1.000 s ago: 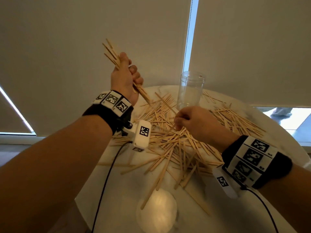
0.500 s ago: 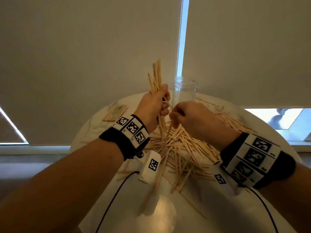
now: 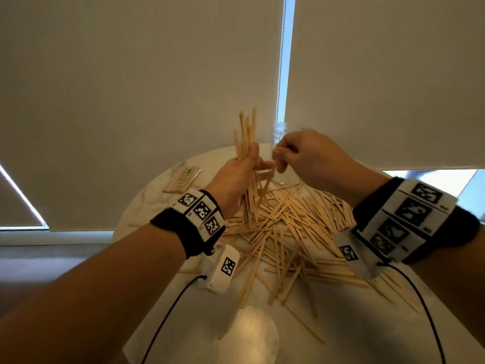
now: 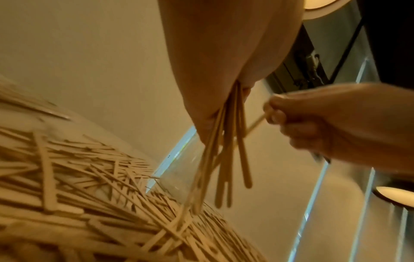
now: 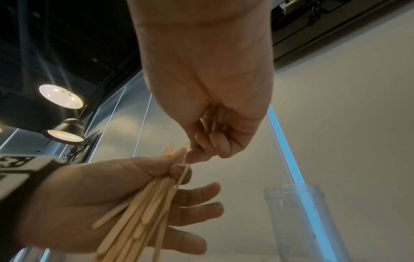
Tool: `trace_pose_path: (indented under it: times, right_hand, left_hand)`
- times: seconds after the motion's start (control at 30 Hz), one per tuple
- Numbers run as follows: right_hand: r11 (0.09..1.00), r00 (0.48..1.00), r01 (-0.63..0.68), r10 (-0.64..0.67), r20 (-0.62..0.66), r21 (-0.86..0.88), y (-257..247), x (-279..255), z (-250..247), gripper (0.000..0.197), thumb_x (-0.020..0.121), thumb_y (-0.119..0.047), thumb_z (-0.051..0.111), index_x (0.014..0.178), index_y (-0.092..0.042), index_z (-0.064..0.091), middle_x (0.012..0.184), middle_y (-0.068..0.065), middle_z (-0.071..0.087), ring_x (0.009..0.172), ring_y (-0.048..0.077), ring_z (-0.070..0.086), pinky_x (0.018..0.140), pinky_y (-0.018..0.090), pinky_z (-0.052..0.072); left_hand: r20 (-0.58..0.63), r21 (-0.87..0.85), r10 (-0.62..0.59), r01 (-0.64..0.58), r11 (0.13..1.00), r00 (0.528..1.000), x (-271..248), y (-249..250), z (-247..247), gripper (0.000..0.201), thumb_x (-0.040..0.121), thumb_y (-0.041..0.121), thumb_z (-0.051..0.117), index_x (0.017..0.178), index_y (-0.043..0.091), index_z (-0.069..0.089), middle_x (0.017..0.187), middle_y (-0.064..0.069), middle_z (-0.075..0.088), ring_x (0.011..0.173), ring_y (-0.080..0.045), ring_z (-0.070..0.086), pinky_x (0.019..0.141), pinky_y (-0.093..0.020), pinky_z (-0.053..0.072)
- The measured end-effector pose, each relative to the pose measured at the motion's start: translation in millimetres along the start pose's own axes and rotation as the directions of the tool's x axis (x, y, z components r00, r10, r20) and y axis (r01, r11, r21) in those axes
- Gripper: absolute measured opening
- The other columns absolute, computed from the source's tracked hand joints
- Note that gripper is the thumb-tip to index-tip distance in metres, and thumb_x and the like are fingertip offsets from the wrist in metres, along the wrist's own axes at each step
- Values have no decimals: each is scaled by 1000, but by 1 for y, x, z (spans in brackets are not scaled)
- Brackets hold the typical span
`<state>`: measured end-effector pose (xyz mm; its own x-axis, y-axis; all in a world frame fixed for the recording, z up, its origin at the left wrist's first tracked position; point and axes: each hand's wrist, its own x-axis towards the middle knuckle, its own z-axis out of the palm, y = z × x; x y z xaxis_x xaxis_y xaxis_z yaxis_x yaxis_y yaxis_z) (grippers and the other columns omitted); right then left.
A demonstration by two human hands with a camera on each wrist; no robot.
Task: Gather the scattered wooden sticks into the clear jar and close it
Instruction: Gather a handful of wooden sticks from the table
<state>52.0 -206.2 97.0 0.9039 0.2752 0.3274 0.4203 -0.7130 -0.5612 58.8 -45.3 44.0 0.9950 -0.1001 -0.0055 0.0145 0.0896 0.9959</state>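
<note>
My left hand (image 3: 249, 164) grips a bundle of wooden sticks (image 3: 245, 132) upright above the pile, just left of the clear jar (image 3: 282, 132). In the right wrist view the bundle (image 5: 143, 209) lies under the thumb and forefinger, and the other fingers are spread. My right hand (image 3: 279, 158) is curled right beside it and pinches a single thin stick (image 5: 182, 175) that leans against the bundle. The jar (image 5: 298, 212) stands open-topped behind both hands, partly hidden by the right hand. Many loose sticks (image 3: 288, 224) lie heaped on the round white table (image 3: 147, 206).
A wrapped packet of sticks (image 3: 183, 178) lies at the table's back left. A pale round shape (image 3: 252, 334) that I cannot identify sits near the front edge. Window blinds hang close behind the table. Cables run from both wrist cameras.
My left hand has swung the bundle from the far left to beside the jar and turned it upright. My right hand has risen off the pile with one stick to meet it.
</note>
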Motion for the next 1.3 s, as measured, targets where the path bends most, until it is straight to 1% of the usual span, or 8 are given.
trace_pose_path:
  times: [0.2, 0.33, 0.57, 0.77, 0.9, 1.03, 1.13, 1.3]
  right_hand:
    - [999, 985, -40, 44, -164, 27, -3, 16, -3, 26, 98, -45, 56, 113, -23, 60, 97, -9, 65, 85, 5, 61, 71, 24, 49]
    - [984, 978, -47, 80, -191, 174, -9, 15, -12, 60, 95, -59, 50, 144, -27, 36, 136, -4, 51, 112, 9, 53, 84, 26, 42]
    - [998, 984, 0, 13, 176, -69, -19, 2, -5, 42, 106, -41, 37, 118, -14, 67, 107, 1, 70, 101, 17, 64, 96, 42, 52]
    - [980, 997, -72, 75, -13, 186, -2, -12, 4, 66, 98, -58, 46, 152, -23, 30, 147, -2, 48, 122, 12, 51, 81, 22, 42]
    - [936, 932, -288, 225, 284, 204, 17, -35, 23, 93, 74, -74, 66, 148, -32, 27, 134, -2, 57, 107, 12, 62, 81, 30, 50]
    - [843, 816, -444, 241, 525, 304, 18, -45, 42, 67, 78, -41, 83, 129, -22, 44, 109, 4, 67, 89, 17, 70, 80, 34, 61]
    - [771, 854, -448, 219, 472, 452, 11, -39, 48, 35, 84, -21, 78, 107, -5, 57, 80, 5, 56, 60, 14, 52, 56, 27, 50]
    - [910, 932, -322, 256, 257, 261, 5, -32, 51, 13, 91, -21, 63, 90, -8, 62, 70, 5, 54, 60, 17, 51, 58, 32, 46]
  left_hand:
    - [122, -34, 102, -98, 995, 987, -13, -6, 22, 39, 98, 57, 49, 92, 19, 47, 59, 5, 37, 49, -12, 32, 46, -24, 34]
    - [262, 149, 134, -178, 973, 956, -21, -9, 27, 33, 97, 49, 58, 95, 18, 46, 58, 8, 38, 48, -11, 30, 43, -23, 33]
    - [241, 140, 112, -148, 979, 964, -22, -10, 40, 18, 105, 16, 49, 87, 18, 45, 55, 7, 39, 46, -10, 31, 42, -22, 30]
    - [98, -34, 120, -117, 993, 988, -10, 3, 27, 21, 107, 33, 44, 97, 16, 52, 63, 6, 44, 53, -9, 39, 51, -23, 41]
    - [-114, -311, 110, -140, 940, 987, 2, 11, 14, 12, 107, 21, 45, 98, 14, 43, 68, 1, 42, 55, -11, 43, 54, -25, 44]
    - [-139, -321, 190, -226, 920, 972, 5, 6, 15, 11, 106, 22, 47, 102, 13, 44, 68, 0, 54, 55, -13, 53, 56, -28, 50]
    - [-106, -324, 216, -239, 915, 971, 3, 0, 24, 13, 105, 21, 50, 97, 12, 45, 64, 0, 49, 54, -14, 52, 54, -27, 50]
    - [-136, -364, 173, -211, 907, 976, 7, -2, 30, 22, 105, 32, 50, 92, 14, 44, 63, 0, 48, 58, -16, 53, 60, -31, 51]
